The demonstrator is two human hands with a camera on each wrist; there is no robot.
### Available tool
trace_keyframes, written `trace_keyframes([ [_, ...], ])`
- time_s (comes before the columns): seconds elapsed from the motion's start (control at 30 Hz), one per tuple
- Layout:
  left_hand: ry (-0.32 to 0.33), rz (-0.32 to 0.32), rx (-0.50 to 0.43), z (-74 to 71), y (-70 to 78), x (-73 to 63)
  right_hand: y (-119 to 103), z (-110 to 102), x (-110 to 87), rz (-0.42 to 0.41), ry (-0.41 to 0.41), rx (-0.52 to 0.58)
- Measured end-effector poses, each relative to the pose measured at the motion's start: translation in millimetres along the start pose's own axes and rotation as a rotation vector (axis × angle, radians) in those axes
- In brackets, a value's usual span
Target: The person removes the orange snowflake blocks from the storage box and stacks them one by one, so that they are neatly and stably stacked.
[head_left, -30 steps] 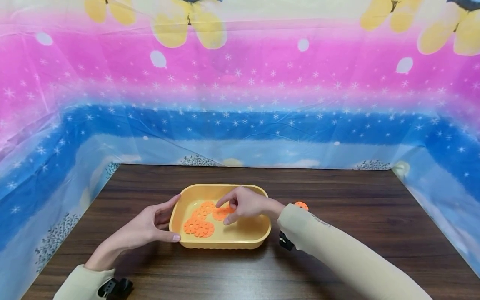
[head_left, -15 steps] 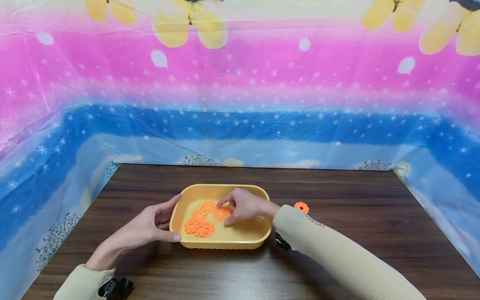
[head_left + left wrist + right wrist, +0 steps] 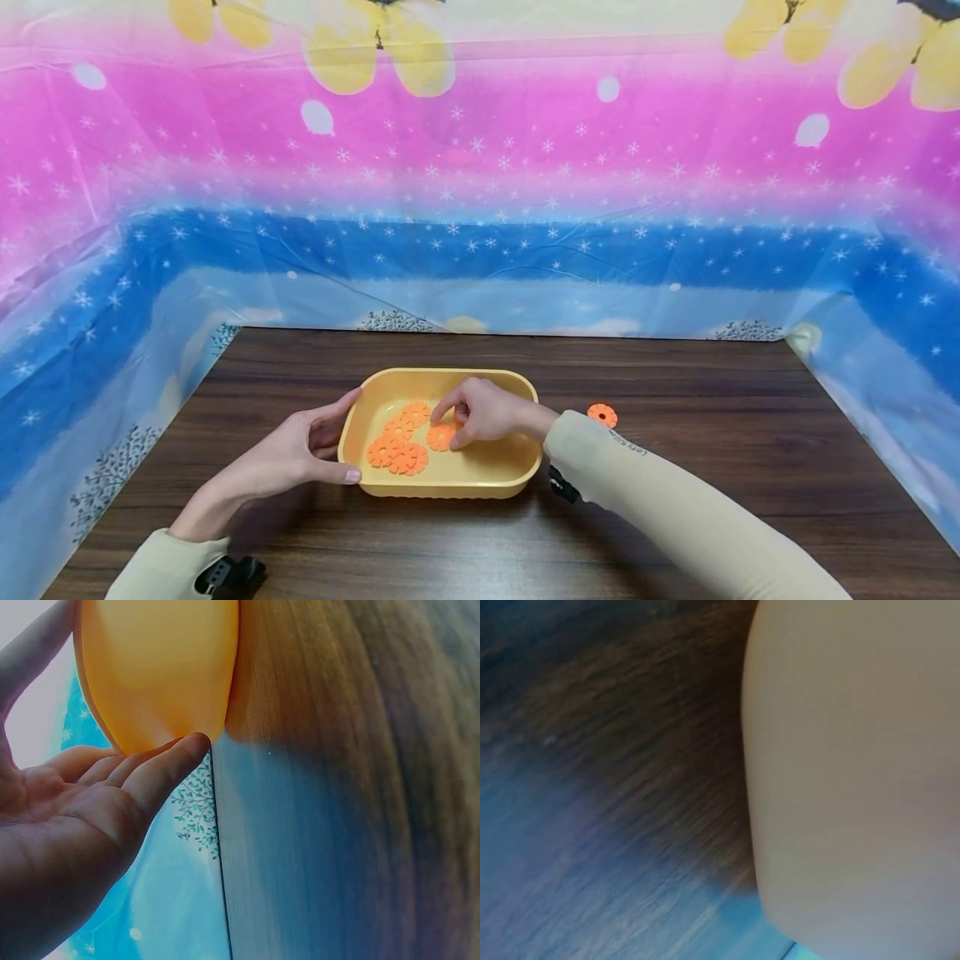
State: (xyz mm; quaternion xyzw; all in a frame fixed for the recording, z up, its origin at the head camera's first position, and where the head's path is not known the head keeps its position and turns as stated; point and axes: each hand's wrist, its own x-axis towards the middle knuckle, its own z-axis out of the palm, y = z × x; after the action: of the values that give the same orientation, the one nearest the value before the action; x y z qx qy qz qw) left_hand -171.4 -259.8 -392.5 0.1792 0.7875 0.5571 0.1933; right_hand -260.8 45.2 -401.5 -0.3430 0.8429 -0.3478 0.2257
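A yellow plastic tub [image 3: 480,481] sits on the table with several orange flower-shaped discs [image 3: 397,454] lying flat inside, mostly toward its left half. My left hand [image 3: 288,450] holds the tub's left end, thumb at the near corner and fingers along the end wall; the left wrist view shows those fingers against the tub [image 3: 161,667]. Inside the tub, my right hand [image 3: 487,410] reaches down with index finger and thumb on either side of one orange disc [image 3: 439,436], pinching it. Its other fingers are curled. The right wrist view is mostly filled by a pale, blurred surface.
Another orange disc [image 3: 602,415] lies on the dark wooden table [image 3: 697,400], right of the tub and just beyond the right sleeve [image 3: 637,467]. A printed cloth [image 3: 480,250] hangs around the table's back and sides.
My right hand has shifted slightly, and the disc at its fingertips has slid a little toward me. The right sleeve has moved left, uncovering the disc on the table. The left hand stays put.
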Motion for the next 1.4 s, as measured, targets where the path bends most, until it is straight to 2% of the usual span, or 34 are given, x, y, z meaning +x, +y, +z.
trace_keyframes([
  [0.4,-0.001,-0.002,0.000,0.1,0.8,-0.6,-1.5,-1.3,2.6,-0.028,-0.018,-0.023],
  [0.73,-0.002,-0.005,-0.009,0.2,0.6,-0.8,1.3,-3.1,3.7,-0.004,-0.023,-0.009],
  [1.17,0.005,-0.011,-0.009,-0.2,0.3,-0.3,4.0,-1.9,4.9,0.013,-0.006,-0.032],
  [1.4,0.003,-0.008,-0.013,0.4,1.0,-0.4,5.2,0.2,7.0,0.004,0.039,-0.045],
])
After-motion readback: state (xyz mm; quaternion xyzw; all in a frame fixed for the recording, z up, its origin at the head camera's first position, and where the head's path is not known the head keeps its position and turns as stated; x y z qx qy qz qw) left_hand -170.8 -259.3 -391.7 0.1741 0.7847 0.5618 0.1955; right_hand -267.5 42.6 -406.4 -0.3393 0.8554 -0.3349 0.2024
